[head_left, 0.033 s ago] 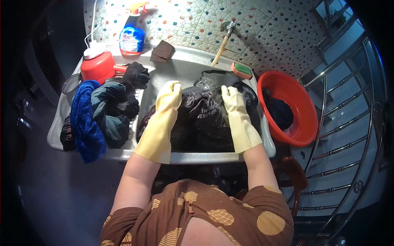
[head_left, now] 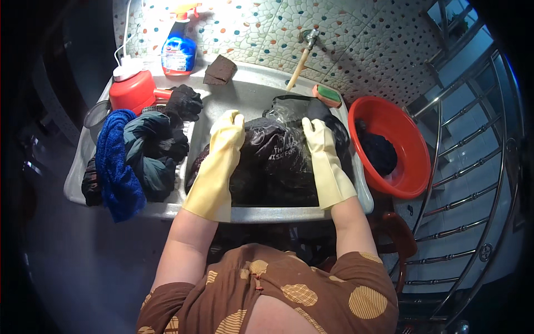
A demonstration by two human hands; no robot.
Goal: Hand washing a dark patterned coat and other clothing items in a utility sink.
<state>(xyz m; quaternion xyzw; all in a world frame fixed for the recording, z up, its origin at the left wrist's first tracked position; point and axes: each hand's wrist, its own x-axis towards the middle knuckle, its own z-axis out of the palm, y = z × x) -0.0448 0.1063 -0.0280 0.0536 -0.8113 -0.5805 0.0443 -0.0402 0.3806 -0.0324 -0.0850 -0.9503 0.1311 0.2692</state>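
Observation:
Pale yellow rubber gloves cover both of my hands. My left hand (head_left: 227,129) is closed in a fist on the edge of a dark wet garment (head_left: 272,146) with white lettering, which lies in the sink. My right hand (head_left: 316,136) pinches the same garment farther right, and the cloth stretches between the two hands. Clear water pours over it from a pale hose (head_left: 298,69) fitted on the wall tap (head_left: 311,37). More black cloth (head_left: 300,104) lies in the basin behind the garment.
Left on the metal sink (head_left: 150,209) are a blue towel (head_left: 115,167), grey-green cloth (head_left: 146,145), black gloves (head_left: 185,102) and a red jug (head_left: 132,90). Behind stand a spray bottle (head_left: 179,51), brown pad (head_left: 219,70) and green sponge (head_left: 328,95). A red basin (head_left: 409,142) holds dark cloth beside metal railings (head_left: 461,183).
My right hand has shifted slightly right and toward me, and my left slightly left. The lettered part of the garment has moved a little between them.

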